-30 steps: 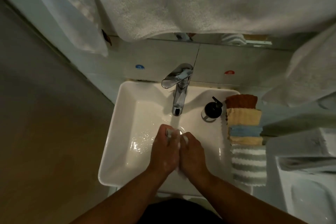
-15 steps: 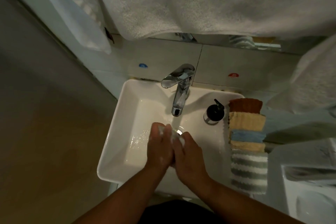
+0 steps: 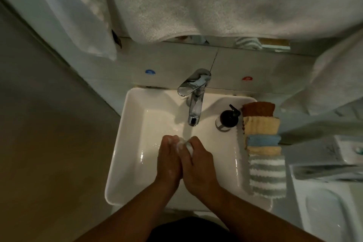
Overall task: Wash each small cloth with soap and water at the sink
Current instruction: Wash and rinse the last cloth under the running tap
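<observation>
My left hand and my right hand are pressed together over the middle of the white sink, just below the running water. Between their fingertips they grip a small white cloth, wet and foamy and mostly hidden by the fingers. Several folded small cloths lie in a row along the right rim: a brown cloth, a yellow cloth, a blue cloth, a second yellow cloth and a grey-and-white striped cloth.
A chrome faucet stands at the back of the basin with water streaming from it. A black-topped soap dispenser sits to its right. Large towels hang above. A white fixture lies to the right.
Both hands stayed together under the stream and shifted slightly against each other, the left fingers sliding a bit left. The white cloth still shows at the fingertips.
</observation>
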Tool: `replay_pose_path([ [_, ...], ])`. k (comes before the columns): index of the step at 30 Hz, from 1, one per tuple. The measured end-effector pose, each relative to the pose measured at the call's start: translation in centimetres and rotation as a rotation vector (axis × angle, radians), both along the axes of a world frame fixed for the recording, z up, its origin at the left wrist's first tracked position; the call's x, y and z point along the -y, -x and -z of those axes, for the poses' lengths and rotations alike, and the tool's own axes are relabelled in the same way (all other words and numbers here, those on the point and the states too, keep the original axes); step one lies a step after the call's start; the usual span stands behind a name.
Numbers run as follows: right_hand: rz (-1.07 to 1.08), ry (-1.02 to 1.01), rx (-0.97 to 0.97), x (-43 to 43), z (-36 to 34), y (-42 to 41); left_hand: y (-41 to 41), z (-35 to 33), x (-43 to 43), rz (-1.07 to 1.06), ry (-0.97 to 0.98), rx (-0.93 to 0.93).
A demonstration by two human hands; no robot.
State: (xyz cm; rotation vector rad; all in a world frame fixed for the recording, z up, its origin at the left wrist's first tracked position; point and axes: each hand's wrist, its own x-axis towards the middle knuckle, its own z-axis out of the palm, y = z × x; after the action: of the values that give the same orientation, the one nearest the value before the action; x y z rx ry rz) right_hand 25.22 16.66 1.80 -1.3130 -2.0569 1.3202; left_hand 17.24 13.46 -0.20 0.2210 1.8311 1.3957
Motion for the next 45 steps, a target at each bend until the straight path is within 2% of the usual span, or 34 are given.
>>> replay_pose_path([
  [4, 0.106, -0.023, 0.131, -2.4, 1.9, 0.5, -1.1, -1.1, 1.9, 0.233, -0.028, 0.002],
  [7, 0.096, -0.048, 0.217, -1.8, 2.9, -0.1, -0.1, -1.5, 2.3, 0.357, -0.029, 0.009],
  [11, 0.079, -0.052, 0.084, 1.6, 1.6, 0.9, 1.5, -1.1, 0.9, 0.075, 0.110, -0.031],
  [12, 0.075, -0.049, 0.064, 2.0, 1.2, 1.3, 1.9, -0.9, 0.6, 0.032, 0.116, 0.014],
  [14, 0.063, -0.098, 0.069, 1.6, 0.6, 2.0, 2.0, -0.9, 0.6, -0.005, 0.081, 0.217],
  [15, 0.061, -0.126, 0.089, 1.1, 0.7, 2.2, 1.7, -1.2, 0.9, 0.006, 0.050, 0.296],
  [16, 0.077, -0.125, 0.119, 0.3, 1.0, 2.2, 1.3, -1.7, 1.3, 0.046, 0.020, 0.297],
  [20, 0.195, -0.016, 0.173, -1.0, 2.8, 1.0, 0.6, -2.7, 2.2, 0.319, -0.044, -0.016],
  [22, 0.181, -0.004, 0.152, 0.2, 2.8, 0.7, 1.4, -2.0, 1.4, 0.280, 0.006, -0.142],
  [24, 0.154, 0.017, 0.102, 1.8, 1.9, 1.2, 2.4, -1.2, 0.3, 0.141, 0.112, -0.174],
  [26, 0.156, 0.010, 0.062, 2.0, 1.3, 2.0, 2.6, -0.3, 0.2, 0.098, 0.138, -0.123],
  [29, 0.197, 0.011, 0.096, -0.5, 2.1, 2.5, 0.6, 0.0, 1.0, 0.166, 0.030, 0.017],
  [33, 0.197, 0.101, 0.148, -1.9, 3.4, 1.2, -0.1, -0.5, 0.9, 0.197, 0.002, 0.048],
  [36, 0.101, 0.068, 0.087, 0.1, 2.2, 1.0, 1.3, -0.2, -0.4, 0.076, 0.088, -0.033],
  [38, 0.086, 0.026, 0.044, 0.6, 1.8, 1.3, 1.3, -0.1, -0.7, 0.015, 0.100, 0.071],
  [40, 0.131, -0.022, 0.027, -0.6, 2.4, 1.4, 0.1, -0.2, -0.3, 0.054, 0.049, 0.168],
  [43, 0.193, 0.057, 0.047, -3.1, 4.5, 0.4, -1.8, -0.6, 0.8, 0.178, -0.013, 0.245],
  [45, 0.195, 0.076, 0.074, -3.3, 5.4, -0.8, -1.8, -0.3, 1.1, 0.247, -0.023, 0.183],
])
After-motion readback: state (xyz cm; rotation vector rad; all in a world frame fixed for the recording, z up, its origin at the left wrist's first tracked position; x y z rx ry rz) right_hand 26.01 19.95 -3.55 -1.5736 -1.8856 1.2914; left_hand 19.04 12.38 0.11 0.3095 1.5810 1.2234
